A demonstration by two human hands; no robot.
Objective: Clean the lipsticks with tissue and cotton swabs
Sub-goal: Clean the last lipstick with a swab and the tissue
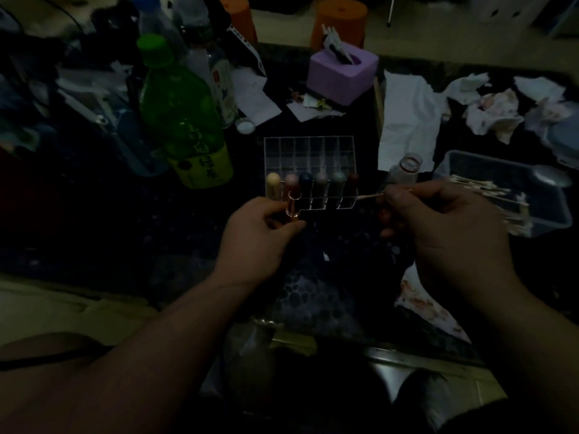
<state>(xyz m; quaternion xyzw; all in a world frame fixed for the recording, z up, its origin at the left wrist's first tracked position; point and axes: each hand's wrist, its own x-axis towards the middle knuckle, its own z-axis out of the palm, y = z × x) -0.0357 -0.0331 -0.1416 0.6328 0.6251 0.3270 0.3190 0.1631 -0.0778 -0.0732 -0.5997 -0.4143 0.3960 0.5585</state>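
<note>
Holding lipstick (293, 205) in L hand (260, 233), R hand (445, 233) pinching cotton swab (371, 196)

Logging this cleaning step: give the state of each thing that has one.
Left hand, holds the lipstick upright.
Lipstick, uncapped, in the left hand.
Right hand, pinches the cotton swab.
Cotton swab, tip pointing at the rack.
Rack, six lipsticks in its front row.
Small bottle, upright, uncapped.
Green bottle, upright, capped.
Tissues, crumpled, stained.
</note>
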